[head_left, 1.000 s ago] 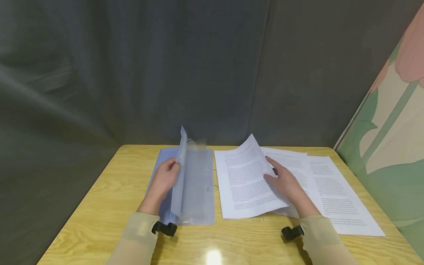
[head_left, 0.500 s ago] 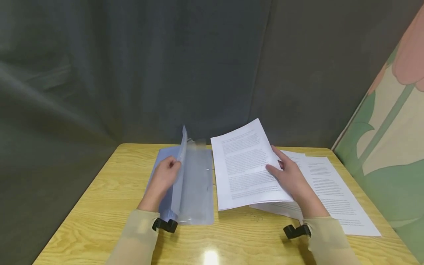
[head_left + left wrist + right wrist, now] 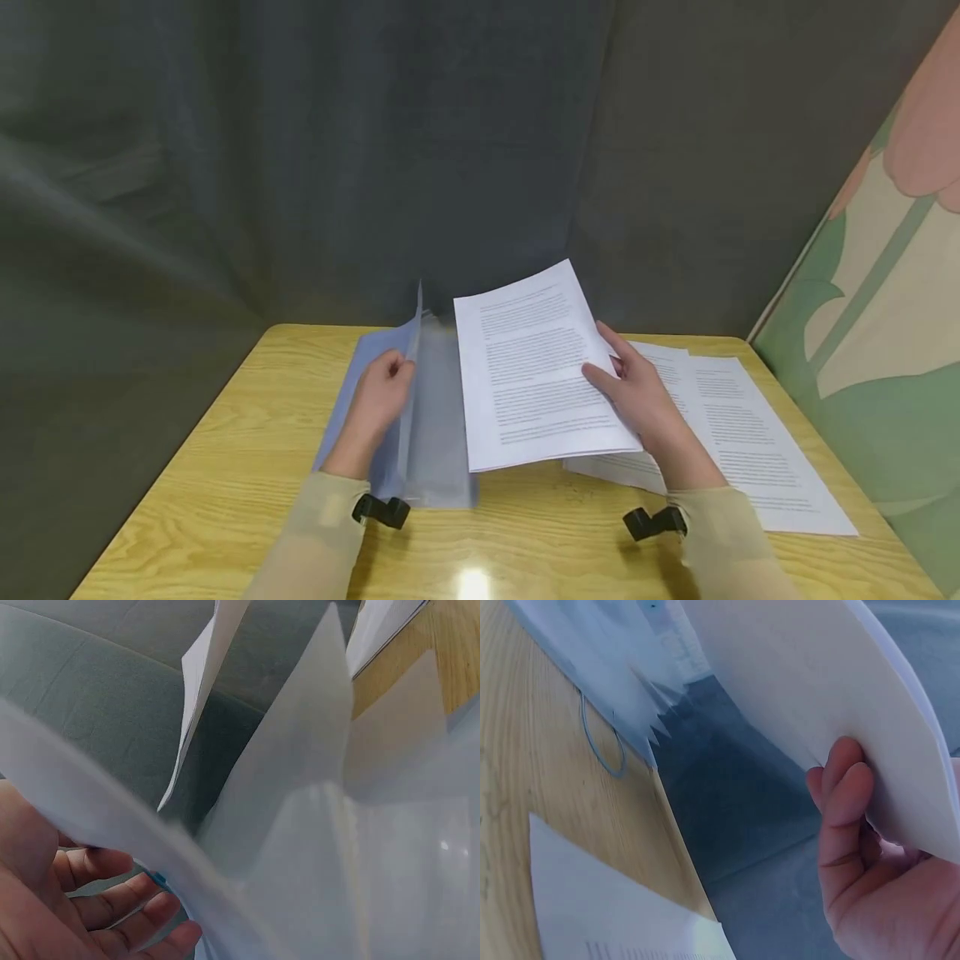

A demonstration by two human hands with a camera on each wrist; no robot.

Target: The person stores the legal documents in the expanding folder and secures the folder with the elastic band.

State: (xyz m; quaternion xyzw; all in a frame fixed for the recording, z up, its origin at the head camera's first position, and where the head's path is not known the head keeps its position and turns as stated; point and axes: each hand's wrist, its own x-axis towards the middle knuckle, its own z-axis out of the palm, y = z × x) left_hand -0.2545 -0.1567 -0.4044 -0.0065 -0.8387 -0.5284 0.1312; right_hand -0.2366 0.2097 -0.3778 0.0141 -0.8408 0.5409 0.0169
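Note:
A translucent blue plastic folder (image 3: 441, 417) lies open on the left of the table, its inner leaves standing partly raised. My left hand (image 3: 377, 398) grips the raised leaves at their left side; in the left wrist view its fingers (image 3: 127, 911) curl behind a pale plastic sheet. My right hand (image 3: 637, 402) pinches a thin stack of printed paper (image 3: 536, 375) by its right edge, thumb on the front and fingers (image 3: 847, 802) behind. The stack hangs tilted above the table, its left edge over the folder's right part. Part of the folder is hidden behind it.
More printed sheets (image 3: 765, 442) lie overlapping on the right of the wooden table (image 3: 210, 467). A thin elastic loop (image 3: 604, 761) sticks out from the folder's edge onto the wood. A dark curtain (image 3: 450, 167) hangs behind the table, and a floral wall covering (image 3: 885, 333) stands at right.
My right hand has lifted the paper stack off the table and carried it left, over the folder's edge. My left hand still holds the leaves, shifted slightly right.

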